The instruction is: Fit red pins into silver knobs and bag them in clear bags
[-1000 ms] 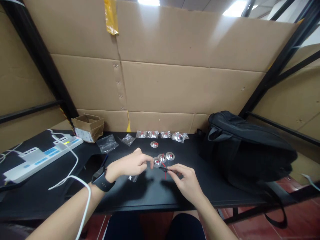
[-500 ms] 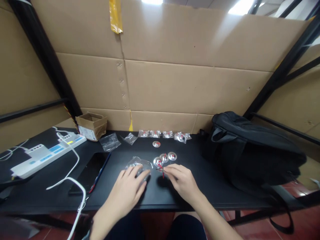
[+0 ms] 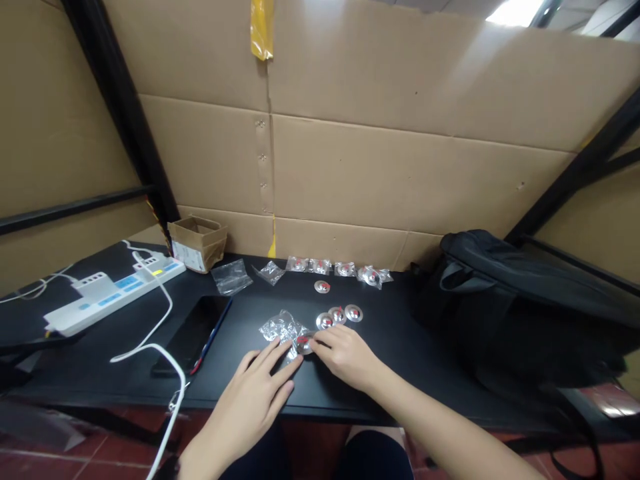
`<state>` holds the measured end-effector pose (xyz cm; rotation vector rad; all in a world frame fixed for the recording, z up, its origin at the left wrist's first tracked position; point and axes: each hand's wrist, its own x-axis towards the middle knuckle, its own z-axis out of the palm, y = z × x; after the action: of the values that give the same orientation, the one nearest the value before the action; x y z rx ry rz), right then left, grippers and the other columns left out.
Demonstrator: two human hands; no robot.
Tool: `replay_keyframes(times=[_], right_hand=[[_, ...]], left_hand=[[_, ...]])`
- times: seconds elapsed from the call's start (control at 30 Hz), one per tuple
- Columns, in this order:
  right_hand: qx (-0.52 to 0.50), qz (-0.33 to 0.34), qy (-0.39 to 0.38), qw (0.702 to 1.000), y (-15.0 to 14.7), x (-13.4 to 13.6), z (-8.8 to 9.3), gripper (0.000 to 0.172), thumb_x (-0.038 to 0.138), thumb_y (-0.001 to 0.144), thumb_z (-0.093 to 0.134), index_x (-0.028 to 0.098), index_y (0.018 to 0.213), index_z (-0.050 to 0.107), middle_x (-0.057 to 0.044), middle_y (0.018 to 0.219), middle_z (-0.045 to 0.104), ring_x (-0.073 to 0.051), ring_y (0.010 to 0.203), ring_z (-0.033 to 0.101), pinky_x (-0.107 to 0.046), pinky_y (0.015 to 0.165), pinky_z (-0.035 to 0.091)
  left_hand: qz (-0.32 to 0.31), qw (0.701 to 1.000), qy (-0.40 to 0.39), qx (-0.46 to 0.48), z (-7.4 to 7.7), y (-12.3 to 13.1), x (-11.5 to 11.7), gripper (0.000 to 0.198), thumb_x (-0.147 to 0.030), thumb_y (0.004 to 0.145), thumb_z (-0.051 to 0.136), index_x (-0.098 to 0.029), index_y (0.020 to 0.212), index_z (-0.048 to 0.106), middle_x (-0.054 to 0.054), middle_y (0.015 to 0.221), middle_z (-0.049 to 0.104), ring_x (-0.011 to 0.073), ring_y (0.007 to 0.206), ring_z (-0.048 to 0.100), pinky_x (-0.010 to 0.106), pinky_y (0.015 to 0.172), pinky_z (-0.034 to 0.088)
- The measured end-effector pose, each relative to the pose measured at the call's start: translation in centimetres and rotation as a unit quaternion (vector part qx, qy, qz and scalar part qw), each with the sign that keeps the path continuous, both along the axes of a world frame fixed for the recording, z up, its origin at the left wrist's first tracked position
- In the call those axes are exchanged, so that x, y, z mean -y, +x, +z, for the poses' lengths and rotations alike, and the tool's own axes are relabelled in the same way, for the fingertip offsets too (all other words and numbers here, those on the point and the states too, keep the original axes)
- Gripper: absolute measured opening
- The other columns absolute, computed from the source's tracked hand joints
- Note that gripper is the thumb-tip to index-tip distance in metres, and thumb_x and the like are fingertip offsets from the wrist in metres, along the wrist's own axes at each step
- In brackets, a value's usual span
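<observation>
So, my left hand [image 3: 260,390] lies flat, fingers spread, pinning the clear bag [image 3: 277,328] to the desk [image 3: 395,333] so it can't slide; my right hand [image 3: 345,353] pinches a shiny disc [image 3: 303,343] at the bag's edge.

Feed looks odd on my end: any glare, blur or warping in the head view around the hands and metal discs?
Head view: wide-angle distortion splays the black frame posts; ceiling light blows out at top right; metal discs and clear bag show small highlights; left hand and right hand are sharp, soft shadows beneath.
</observation>
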<state>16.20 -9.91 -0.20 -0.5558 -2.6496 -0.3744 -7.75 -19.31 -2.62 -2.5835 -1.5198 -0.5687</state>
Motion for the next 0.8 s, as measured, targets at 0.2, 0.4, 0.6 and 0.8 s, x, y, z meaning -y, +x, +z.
replay_keyframes(times=[0.2, 0.4, 0.6, 0.8], right_hand=[[-0.035, 0.013, -0.074, 0.997, -1.4, 0.2, -0.2, 0.014, 0.017, 0.097, 0.054, 0.017, 0.093, 0.067, -0.007, 0.094, 0.070, -0.017, 0.083, 0.065, -0.028, 0.075, 0.051], [-0.080, 0.043, -0.211, 0.973, -2.1, 0.0, 0.1, 0.019, 0.014, 0.097, 0.049, 0.020, 0.101, 0.067, -0.006, 0.107, 0.068, -0.014, 0.092, 0.066, -0.022, 0.081, 0.052], [-0.066, -0.082, -0.163, 0.981, -4.4, -1.4, 0.2, 0.007, 0.026, 0.092, 0.063, 0.020, 0.094, 0.061, -0.005, 0.097, 0.063, -0.017, 0.083, 0.061, -0.027, 0.073, 0.049], [-0.030, -0.142, -0.147, 0.978, -7.0, -2.4, 1.9, 0.028, 0.032, 0.081, 0.075, 0.021, 0.099, 0.055, -0.006, 0.100, 0.060, -0.021, 0.087, 0.060, -0.030, 0.072, 0.047]], left_hand=[[-0.005, 1.000, 0.015, 0.012, 0.1, 0.0, -0.1, 0.046, -0.031, 0.099, 0.046, -0.037, 0.145, 0.048, 0.003, 0.154, 0.045, 0.0269, 0.138, 0.043, 0.042, 0.103, 0.044], [-0.001, 0.999, 0.024, 0.039, 0.0, 0.0, -0.1, 0.044, -0.031, 0.098, 0.049, -0.036, 0.141, 0.053, 0.004, 0.153, 0.045, 0.0276, 0.135, 0.047, 0.043, 0.104, 0.045], [0.001, 0.999, 0.040, 0.028, 0.3, 0.2, 0.2, 0.044, -0.028, 0.097, 0.050, -0.033, 0.140, 0.055, 0.007, 0.155, 0.041, 0.0291, 0.139, 0.042, 0.046, 0.105, 0.046], [0.005, 0.998, 0.030, 0.057, 0.3, -0.2, 0.4, 0.041, -0.023, 0.094, 0.052, -0.036, 0.132, 0.060, 0.005, 0.150, 0.046, 0.0284, 0.136, 0.044, 0.045, 0.103, 0.047]])
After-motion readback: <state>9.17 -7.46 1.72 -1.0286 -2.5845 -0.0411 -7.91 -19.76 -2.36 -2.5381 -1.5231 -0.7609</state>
